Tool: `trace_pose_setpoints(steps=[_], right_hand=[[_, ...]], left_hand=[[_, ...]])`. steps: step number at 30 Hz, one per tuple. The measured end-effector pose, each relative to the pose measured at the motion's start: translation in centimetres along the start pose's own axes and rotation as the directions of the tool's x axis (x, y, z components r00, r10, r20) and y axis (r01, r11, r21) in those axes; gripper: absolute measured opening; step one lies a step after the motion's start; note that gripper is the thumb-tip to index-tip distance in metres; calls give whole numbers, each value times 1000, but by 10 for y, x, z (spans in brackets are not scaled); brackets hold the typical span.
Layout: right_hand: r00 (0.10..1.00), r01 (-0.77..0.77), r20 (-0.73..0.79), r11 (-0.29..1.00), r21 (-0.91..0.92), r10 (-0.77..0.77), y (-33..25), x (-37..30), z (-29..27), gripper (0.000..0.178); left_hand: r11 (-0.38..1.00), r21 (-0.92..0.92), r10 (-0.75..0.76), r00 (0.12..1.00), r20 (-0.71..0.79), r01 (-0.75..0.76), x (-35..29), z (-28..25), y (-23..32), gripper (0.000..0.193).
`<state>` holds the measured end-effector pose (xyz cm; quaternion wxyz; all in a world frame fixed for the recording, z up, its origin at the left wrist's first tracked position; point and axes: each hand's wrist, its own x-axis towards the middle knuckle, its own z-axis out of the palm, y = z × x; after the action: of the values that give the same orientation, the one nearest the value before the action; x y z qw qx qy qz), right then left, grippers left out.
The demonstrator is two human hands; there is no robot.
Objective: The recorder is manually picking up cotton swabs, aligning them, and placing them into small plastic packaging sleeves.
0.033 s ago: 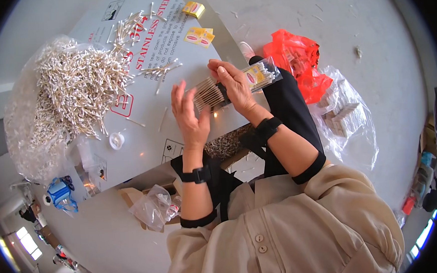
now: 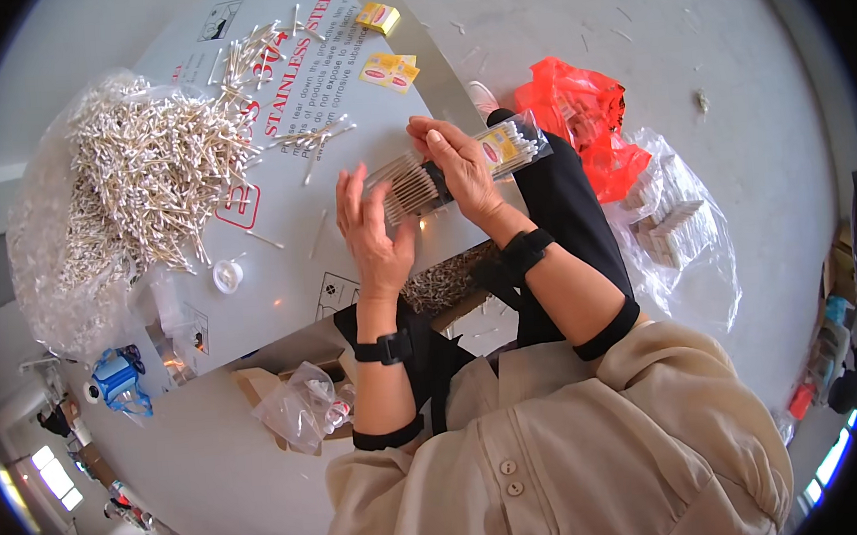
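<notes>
Pale grey tabletop [image 2: 292, 276], printed with red and black lettering, is laid beneath the hands. On the left hand [image 2: 378, 236], the fingers are spread a little, with the thumb held apart from them, close around the left end of a row of swab stems; whether the stems are touched cannot be told. By the right hand [image 2: 462, 172], a clear packet of cotton swabs [image 2: 515, 149] is gripped across its middle, thumb laid on top, the fingers underneath partly hidden. At the packet's right end, white tips and a yellow label are shown through the plastic, above the dark trouser leg [image 2: 562, 200].

Black straps are worn on both wrists. Beyond the fingers, loose swabs [image 2: 313, 137] are scattered, and farther left a large heap of swabs [image 2: 148, 177] is held in a clear plastic bag [image 2: 40, 252]. Near it, a small white tub [image 2: 228, 276] is set. Toward the far edge, yellow cards [image 2: 389, 72] and a yellow box [image 2: 377, 18] are placed. On the floor to the right, a red plastic bag [image 2: 577, 121] is seen beside a clear bag of white bundles [image 2: 676, 223].
</notes>
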<state>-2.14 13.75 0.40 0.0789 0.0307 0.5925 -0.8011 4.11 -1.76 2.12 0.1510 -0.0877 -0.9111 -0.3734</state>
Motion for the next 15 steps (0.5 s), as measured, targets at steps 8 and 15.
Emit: trace_pose_setpoints(steps=[8,15], right_hand=[[998,64,-3,997,35,-64,5,-8,8,40],[969,228,-30,941,-250,-244,1,-8,15,40]], left_hand=[[969,235,-65,996,-59,77,-7,10,9,60],[943,-275,-249,948,-197,190,7,19,-2,54]])
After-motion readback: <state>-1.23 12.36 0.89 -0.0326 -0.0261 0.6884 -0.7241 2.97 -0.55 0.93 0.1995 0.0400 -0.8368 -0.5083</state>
